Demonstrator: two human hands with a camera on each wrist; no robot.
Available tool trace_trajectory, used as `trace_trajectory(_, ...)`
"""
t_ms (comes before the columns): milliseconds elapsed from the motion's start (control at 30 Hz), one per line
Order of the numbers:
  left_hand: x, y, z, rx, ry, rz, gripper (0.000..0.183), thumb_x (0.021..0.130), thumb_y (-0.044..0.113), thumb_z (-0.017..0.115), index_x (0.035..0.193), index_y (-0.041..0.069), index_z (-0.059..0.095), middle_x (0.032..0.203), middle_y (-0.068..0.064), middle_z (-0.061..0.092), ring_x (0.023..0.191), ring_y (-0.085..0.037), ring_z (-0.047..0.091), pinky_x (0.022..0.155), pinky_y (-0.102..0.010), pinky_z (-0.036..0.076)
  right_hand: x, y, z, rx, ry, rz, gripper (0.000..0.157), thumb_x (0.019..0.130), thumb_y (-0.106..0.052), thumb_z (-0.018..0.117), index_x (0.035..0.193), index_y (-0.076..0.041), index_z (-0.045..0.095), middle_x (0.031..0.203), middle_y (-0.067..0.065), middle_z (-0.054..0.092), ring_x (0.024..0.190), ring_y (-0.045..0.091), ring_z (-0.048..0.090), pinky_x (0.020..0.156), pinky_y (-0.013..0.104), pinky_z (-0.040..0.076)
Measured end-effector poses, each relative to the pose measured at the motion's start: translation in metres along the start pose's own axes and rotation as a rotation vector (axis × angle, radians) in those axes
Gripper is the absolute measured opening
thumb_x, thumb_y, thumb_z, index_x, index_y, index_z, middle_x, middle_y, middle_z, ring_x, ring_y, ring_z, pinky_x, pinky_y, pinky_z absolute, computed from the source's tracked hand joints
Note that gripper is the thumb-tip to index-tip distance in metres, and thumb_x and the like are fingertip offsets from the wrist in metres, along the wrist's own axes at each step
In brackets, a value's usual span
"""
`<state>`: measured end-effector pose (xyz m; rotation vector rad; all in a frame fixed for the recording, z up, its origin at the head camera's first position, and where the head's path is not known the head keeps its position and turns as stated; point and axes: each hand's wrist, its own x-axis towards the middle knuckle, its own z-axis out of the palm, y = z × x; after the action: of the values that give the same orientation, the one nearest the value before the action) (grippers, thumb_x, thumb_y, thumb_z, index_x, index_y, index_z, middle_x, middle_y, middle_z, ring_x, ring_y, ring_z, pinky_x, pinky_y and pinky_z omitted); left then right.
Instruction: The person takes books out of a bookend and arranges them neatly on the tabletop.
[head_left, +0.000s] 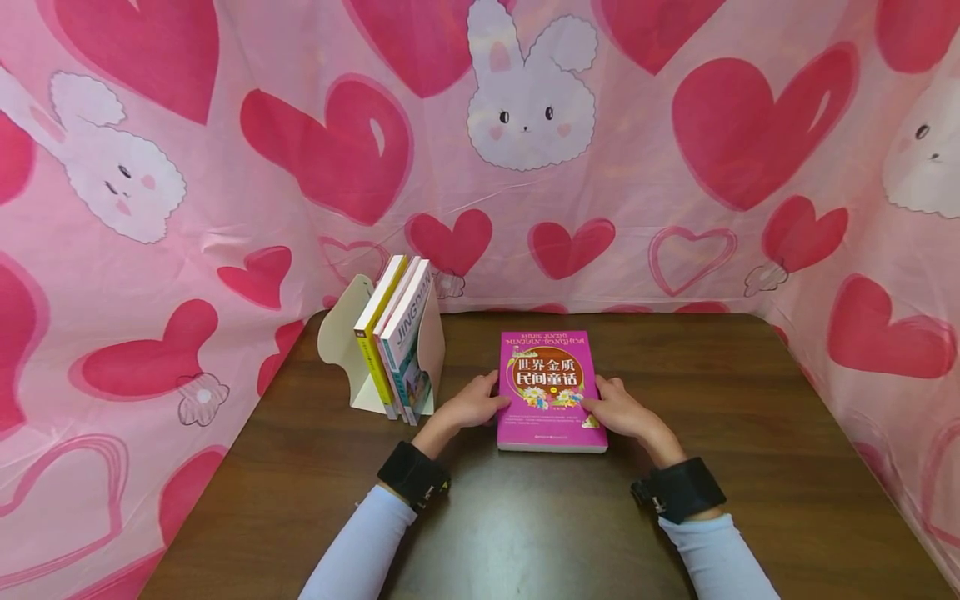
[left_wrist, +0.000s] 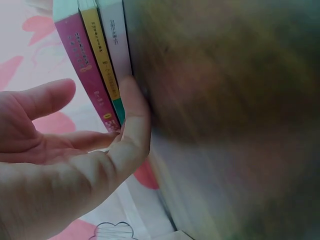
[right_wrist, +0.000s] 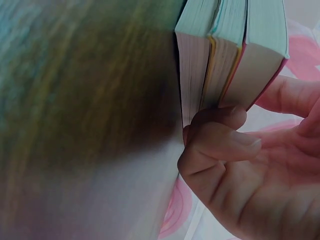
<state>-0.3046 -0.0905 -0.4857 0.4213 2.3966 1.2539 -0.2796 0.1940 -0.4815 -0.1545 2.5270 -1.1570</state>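
A stack of three books lies on the table, topped by a magenta-covered storybook [head_left: 551, 425] with Chinese lettering. In the left wrist view the spines show below it: a yellow book [left_wrist: 97, 42] and a pale book [left_wrist: 115, 40]. My left hand [head_left: 474, 402] is at the spine side, its fingers touching the spines and its thumb apart from the cover in the wrist view. On the page-edge side, my right hand [head_left: 624, 412] holds the stack, thumb over the magenta cover and curled fingers [right_wrist: 215, 145] against the lower books' pages.
A cream bookend holder [head_left: 341, 321] stands at the back left of the brown wooden table [head_left: 712, 400]. Several upright books [head_left: 405, 350] lean in it. A pink curtain [head_left: 637, 167] with hearts and rabbits surrounds the table's back and sides.
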Motion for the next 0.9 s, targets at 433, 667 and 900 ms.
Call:
trace_trajectory(433, -0.028, 0.0, -0.007, 0.199, 0.035, 0.04, 0.061, 0.106, 0.021, 0.062, 0.154, -0.01, 0.042, 0.124, -0.024, 0.063, 0.113, -0.035, 0.058, 0.101, -0.055, 0.049, -0.002, 0.001, -0.001, 0.02, -0.031, 0.023, 0.075, 0.107, -0.021, 0.054, 0.155, 0.022, 0.015, 0.142, 0.04, 0.035, 0.124, 0.047, 0.041, 0.107, 0.063, 0.038)
trace_trajectory(667, -0.047, -0.008, -0.005, 0.197, 0.135, 0.049, 0.051, 0.105, 0.02, 0.063, 0.149, -0.006, 0.053, 0.129, -0.024, 0.058, 0.107, -0.031, 0.059, 0.095, -0.053, 0.053, -0.002, 0.0, 0.001, 0.004, -0.012, 0.011, 0.073, 0.107, -0.02, 0.055, 0.154, 0.023, 0.019, 0.139, 0.04, 0.038, 0.122, 0.046, 0.043, 0.106, 0.062, 0.04)
trace_trajectory(900, -0.064, -0.012, -0.004, 0.163, 0.296, 0.074, 0.041, 0.104, 0.018, 0.065, 0.139, -0.003, 0.06, 0.118, -0.016, 0.06, 0.098, -0.027, 0.06, 0.085, -0.047, 0.056, -0.002, -0.001, 0.001, -0.003, -0.012, 0.018, 0.074, 0.107, -0.021, 0.055, 0.154, 0.022, 0.019, 0.137, 0.039, 0.039, 0.119, 0.045, 0.045, 0.102, 0.06, 0.042)
